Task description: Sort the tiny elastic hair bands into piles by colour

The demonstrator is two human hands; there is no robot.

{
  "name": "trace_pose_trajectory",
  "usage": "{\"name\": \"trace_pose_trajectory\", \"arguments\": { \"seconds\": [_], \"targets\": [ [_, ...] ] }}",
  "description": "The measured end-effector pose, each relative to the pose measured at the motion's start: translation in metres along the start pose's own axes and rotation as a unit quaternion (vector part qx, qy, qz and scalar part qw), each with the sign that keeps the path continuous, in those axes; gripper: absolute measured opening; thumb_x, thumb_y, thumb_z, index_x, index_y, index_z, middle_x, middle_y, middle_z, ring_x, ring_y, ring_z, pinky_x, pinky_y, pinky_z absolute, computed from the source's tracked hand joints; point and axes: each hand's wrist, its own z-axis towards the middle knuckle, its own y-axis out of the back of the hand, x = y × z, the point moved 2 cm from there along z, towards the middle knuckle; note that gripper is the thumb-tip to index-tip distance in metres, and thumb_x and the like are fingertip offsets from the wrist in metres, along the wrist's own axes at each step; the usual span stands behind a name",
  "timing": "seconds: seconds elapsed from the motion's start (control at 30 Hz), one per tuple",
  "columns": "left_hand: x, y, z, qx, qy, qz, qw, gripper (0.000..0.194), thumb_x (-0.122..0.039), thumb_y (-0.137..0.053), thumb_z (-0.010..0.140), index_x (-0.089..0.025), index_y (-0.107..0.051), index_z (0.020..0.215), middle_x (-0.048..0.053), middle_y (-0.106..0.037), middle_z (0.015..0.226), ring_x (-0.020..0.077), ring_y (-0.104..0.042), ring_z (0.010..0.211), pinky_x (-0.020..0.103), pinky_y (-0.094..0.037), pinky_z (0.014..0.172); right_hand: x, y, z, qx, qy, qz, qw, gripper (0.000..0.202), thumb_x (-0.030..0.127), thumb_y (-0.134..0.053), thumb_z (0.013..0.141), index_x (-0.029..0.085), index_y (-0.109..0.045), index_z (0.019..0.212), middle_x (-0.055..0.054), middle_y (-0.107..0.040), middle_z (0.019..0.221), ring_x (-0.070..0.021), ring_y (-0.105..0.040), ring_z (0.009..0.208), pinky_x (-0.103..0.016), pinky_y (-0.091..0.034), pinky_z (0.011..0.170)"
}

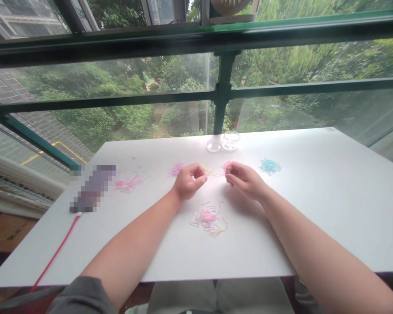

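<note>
A thin pink rubber band is stretched level between my two hands, above the white table. My left hand pinches one end of it, thumb against curled fingers. At the other end my right hand is closed in a similar pinch. Just behind the hands are small heaps of purple bands, yellow bands and pink bands, the last two partly hidden. Farther right lies a heap of teal bands. Nearer to me, between my forearms, is a loose mixed pile of bands.
A clear round container and a shallow clear dish or lid stand at the far edge of the white table. To the left are scattered pinkish bands and a pixelated object with a red cable. Windows rise behind.
</note>
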Motion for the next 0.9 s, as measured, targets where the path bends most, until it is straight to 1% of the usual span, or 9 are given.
{"name": "trace_pose_trajectory", "arguments": {
  "seconds": [0.07, 0.17, 0.23, 0.3, 0.47, 0.6, 0.77, 0.9],
  "targets": [
    [-0.001, -0.001, 0.000, 0.007, 0.000, 0.009, 1.000, 0.012, -0.024, -0.056, 0.072, -0.015, -0.052, 0.066, -0.001, -0.052, 0.061, 0.0094, -0.046, 0.058, 0.023, -0.041, 0.057, -0.001, -0.001, 0.000, 0.008, -0.007, 0.013, 1.000, 0.006, 0.021, -0.050, 0.081, 0.019, -0.047, 0.076, 0.001, -0.051, 0.065, -0.0116, -0.048, 0.057, -0.026, -0.038, 0.056],
    [-0.006, -0.006, -0.002, 0.050, -0.007, 0.039, 0.998, 0.010, -0.022, -0.057, 0.072, -0.014, -0.055, 0.066, -0.001, -0.055, 0.061, 0.0092, -0.049, 0.058, 0.022, -0.042, 0.058, 0.000, -0.009, -0.001, 0.042, -0.020, 0.019, 0.999, 0.007, 0.022, -0.051, 0.081, 0.019, -0.047, 0.076, 0.002, -0.051, 0.063, -0.0113, -0.046, 0.055, -0.026, -0.036, 0.054],
    [-0.009, -0.009, -0.003, 0.068, -0.009, 0.052, 0.996, 0.009, -0.021, -0.058, 0.073, -0.014, -0.057, 0.067, 0.000, -0.057, 0.063, 0.0093, -0.050, 0.059, 0.022, -0.043, 0.059, 0.001, -0.014, -0.002, 0.049, -0.020, 0.018, 0.998, 0.007, 0.022, -0.052, 0.081, 0.019, -0.049, 0.076, 0.002, -0.051, 0.063, -0.0116, -0.046, 0.056, -0.026, -0.036, 0.054],
    [-0.010, -0.009, -0.003, 0.067, -0.010, 0.055, 0.996, 0.009, -0.021, -0.058, 0.073, -0.014, -0.057, 0.067, 0.000, -0.058, 0.064, 0.0093, -0.051, 0.060, 0.022, -0.044, 0.060, 0.000, -0.016, -0.003, 0.044, -0.021, 0.023, 0.999, 0.007, 0.024, -0.053, 0.081, 0.019, -0.050, 0.077, 0.001, -0.051, 0.064, -0.0119, -0.047, 0.057, -0.026, -0.037, 0.054],
    [-0.007, -0.006, -0.002, 0.045, -0.002, 0.048, 0.998, 0.010, -0.022, -0.059, 0.074, -0.013, -0.058, 0.070, 0.001, -0.058, 0.064, 0.0090, -0.051, 0.059, 0.022, -0.044, 0.059, -0.006, -0.012, -0.002, 0.031, -0.041, 0.046, 0.998, 0.009, 0.028, -0.053, 0.082, 0.019, -0.052, 0.082, 0.001, -0.051, 0.065, -0.0121, -0.048, 0.055, -0.026, -0.039, 0.052],
    [-0.007, -0.007, -0.002, 0.049, 0.004, 0.044, 0.998, 0.011, -0.024, -0.060, 0.074, -0.013, -0.059, 0.070, 0.001, -0.060, 0.065, 0.0094, -0.051, 0.060, 0.022, -0.044, 0.059, -0.003, -0.014, -0.002, 0.039, -0.027, 0.037, 0.998, 0.012, 0.028, -0.057, 0.080, 0.019, -0.053, 0.086, 0.001, -0.051, 0.064, -0.0123, -0.048, 0.057, -0.026, -0.039, 0.052],
    [-0.007, -0.008, -0.003, 0.054, 0.007, 0.043, 0.998, 0.012, -0.025, -0.060, 0.074, -0.014, -0.059, 0.071, 0.002, -0.061, 0.067, 0.0096, -0.051, 0.061, 0.022, -0.044, 0.059, 0.003, -0.018, -0.003, 0.026, -0.007, 0.009, 1.000, 0.009, 0.028, -0.056, 0.080, 0.019, -0.055, 0.083, 0.000, -0.052, 0.065, -0.0124, -0.047, 0.059, -0.026, -0.039, 0.054],
    [-0.008, -0.008, -0.003, 0.059, 0.013, 0.046, 0.997, 0.012, -0.026, -0.060, 0.074, -0.014, -0.060, 0.071, 0.002, -0.061, 0.067, 0.0095, -0.052, 0.060, 0.022, -0.045, 0.059, 0.002, -0.018, -0.002, 0.021, -0.009, 0.003, 1.000, 0.010, 0.029, -0.056, 0.080, 0.019, -0.055, 0.080, 0.000, -0.052, 0.063, -0.0127, -0.048, 0.059, -0.026, -0.039, 0.053]
  ]
}}
